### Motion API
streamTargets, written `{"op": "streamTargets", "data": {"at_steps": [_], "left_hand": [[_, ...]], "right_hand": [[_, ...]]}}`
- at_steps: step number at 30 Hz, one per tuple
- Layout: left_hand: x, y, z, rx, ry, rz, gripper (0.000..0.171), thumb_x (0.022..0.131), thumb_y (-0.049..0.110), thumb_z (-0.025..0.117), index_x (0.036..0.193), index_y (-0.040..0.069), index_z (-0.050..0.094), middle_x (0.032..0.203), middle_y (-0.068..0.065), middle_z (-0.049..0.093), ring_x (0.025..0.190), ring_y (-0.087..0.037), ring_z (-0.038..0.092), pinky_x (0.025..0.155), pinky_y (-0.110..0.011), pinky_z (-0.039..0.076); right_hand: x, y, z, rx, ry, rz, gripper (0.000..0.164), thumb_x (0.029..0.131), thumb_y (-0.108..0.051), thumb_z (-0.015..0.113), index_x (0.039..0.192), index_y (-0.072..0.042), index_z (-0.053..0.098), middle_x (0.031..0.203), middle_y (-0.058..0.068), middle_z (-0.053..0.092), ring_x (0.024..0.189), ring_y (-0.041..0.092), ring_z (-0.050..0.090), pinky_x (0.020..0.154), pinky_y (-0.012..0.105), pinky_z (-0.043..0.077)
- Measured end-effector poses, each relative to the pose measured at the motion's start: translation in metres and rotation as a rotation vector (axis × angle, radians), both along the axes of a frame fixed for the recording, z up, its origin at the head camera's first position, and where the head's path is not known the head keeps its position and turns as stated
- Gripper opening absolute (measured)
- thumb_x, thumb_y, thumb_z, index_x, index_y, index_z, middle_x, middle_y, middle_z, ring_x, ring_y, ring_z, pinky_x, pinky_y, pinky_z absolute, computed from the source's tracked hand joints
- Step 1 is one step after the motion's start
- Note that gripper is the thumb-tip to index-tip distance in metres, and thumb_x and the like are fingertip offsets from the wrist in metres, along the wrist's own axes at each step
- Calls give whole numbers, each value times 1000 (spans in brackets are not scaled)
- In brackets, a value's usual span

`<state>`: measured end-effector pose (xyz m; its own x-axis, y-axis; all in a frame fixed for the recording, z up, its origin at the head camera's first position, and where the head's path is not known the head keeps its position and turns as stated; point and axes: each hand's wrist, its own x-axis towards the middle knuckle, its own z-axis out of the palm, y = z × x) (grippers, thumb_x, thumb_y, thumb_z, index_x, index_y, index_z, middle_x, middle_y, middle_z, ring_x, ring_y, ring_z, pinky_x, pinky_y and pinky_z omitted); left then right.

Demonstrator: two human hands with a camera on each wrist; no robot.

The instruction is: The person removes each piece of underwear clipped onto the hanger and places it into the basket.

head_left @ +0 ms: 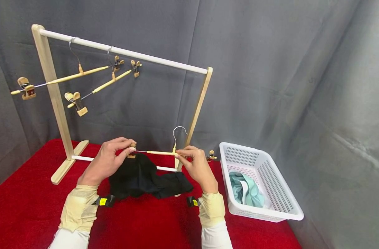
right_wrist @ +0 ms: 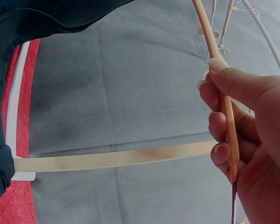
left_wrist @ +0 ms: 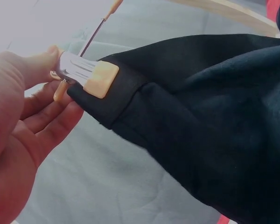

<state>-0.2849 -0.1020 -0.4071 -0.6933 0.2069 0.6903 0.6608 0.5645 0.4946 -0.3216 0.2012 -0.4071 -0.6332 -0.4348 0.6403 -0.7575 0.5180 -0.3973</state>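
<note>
My left hand pinches the wooden clip at the left end of a clip hanger. In the left wrist view that clip sits over the waistband-like edge of a black garment. The garment hangs down from there, its lower part spread toward the red cloth in the head view. With thumb and fingers curled round it, my right hand grips the hanger's wooden bar. The hanger's metal hook points up beside that hand. Beyond it, the right clip holds no cloth.
Behind the hands stands a wooden rack with a white rail. Two clip hangers hang on its left half. To the right, a white plastic basket holds teal and white cloth. A red cloth covers the table.
</note>
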Motion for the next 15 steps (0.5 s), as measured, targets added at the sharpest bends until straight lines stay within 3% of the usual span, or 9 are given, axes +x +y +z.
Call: {"op": "streamTargets", "data": {"at_steps": [15], "left_hand": [[-1, -2, 0, 31, 25, -15, 26, 84, 16, 64, 109, 17, 67, 98, 5, 63, 84, -4, 56, 76, -18, 49]], "right_hand": [[0, -3, -2, -5, 21, 17, 25, 83, -30, 65, 103, -17, 71, 87, -8, 63, 69, 6, 51, 58, 23, 46]]}}
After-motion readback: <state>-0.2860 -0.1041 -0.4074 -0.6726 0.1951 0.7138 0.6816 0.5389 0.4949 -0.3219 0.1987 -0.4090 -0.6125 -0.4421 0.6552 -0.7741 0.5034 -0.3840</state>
